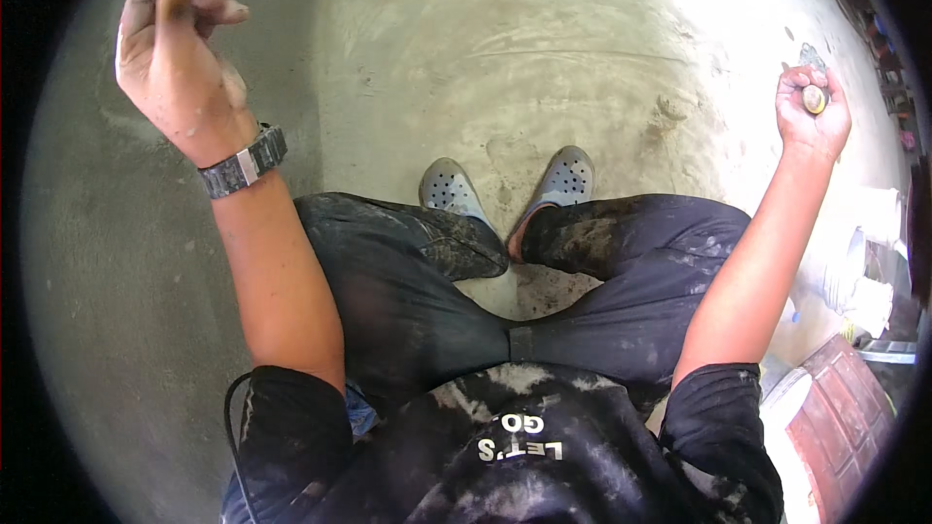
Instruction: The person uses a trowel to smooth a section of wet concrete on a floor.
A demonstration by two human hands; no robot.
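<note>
Round-ended tool handle (815, 99) was gripped in right hand (814, 128), fingers curled round it, well right of gray clogs (451, 190). Left hand (180, 58) was held loose, fingers half bent, nothing seen in it. Pale floor (515, 68) was partly swirled; dark patch (670, 114) was left.

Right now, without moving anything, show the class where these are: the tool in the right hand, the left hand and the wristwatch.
Tool (815, 99): head view, butt end of its handle.
Left hand (178, 66): head view, middle of the hand.
Wristwatch (247, 165): head view, silver piece of its band.
</note>
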